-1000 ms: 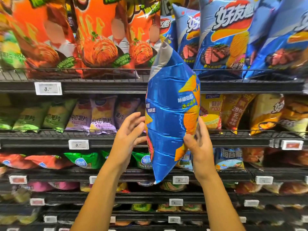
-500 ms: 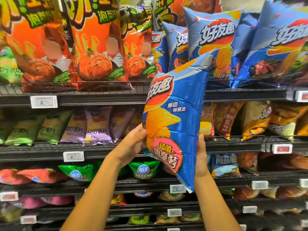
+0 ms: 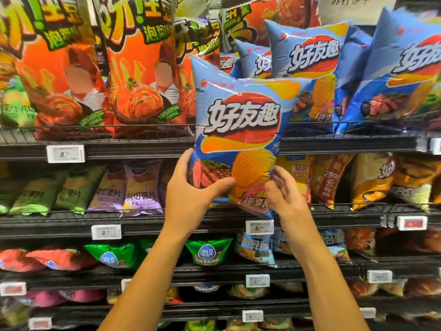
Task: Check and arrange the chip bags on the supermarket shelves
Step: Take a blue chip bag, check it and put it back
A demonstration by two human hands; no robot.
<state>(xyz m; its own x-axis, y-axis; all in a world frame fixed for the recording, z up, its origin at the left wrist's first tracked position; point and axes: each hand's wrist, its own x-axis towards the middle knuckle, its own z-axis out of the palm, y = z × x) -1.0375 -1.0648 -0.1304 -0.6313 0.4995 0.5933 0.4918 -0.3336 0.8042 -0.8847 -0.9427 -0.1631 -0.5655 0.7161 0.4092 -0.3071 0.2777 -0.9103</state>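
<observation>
Two hands up in front of the shelves, head view only. Left hand [image 3: 191, 194] grasps the blue bag [image 3: 238, 130] at its lower left, thumb across the front over the meat pic, fingers wrapped behind. Right hand [image 3: 286, 194] is at the bag's lower right corner w/ fingers spread and loose; can't tell if it touches the bag or sits just off it, not clenched either way. Bag is upright, front facing the camera, held in the air in front of the top shelf [image 3: 143, 149] edge; its lower part overlaps the 2nd shelf [image 3: 71, 223] row. Logo is white characters on a red oval, ridged chips printed below.

Top shelf: orange bags [image 3: 136, 87] on the left, standing upright; blue bags [image 3: 310, 68] of the same brand on the right, leaning a bit, just behind and beside the held one. White price tag [image 3: 65, 153] on the top shelf rail at left. 2nd shelf: green and purple bags [image 3: 140, 189] to the left, yellow/brown bags [image 3: 372, 180] to the right. Lower down: green bag [image 3: 207, 252] between the forearms, red ones far left. More tags on lower rails; print too blurred to read.
</observation>
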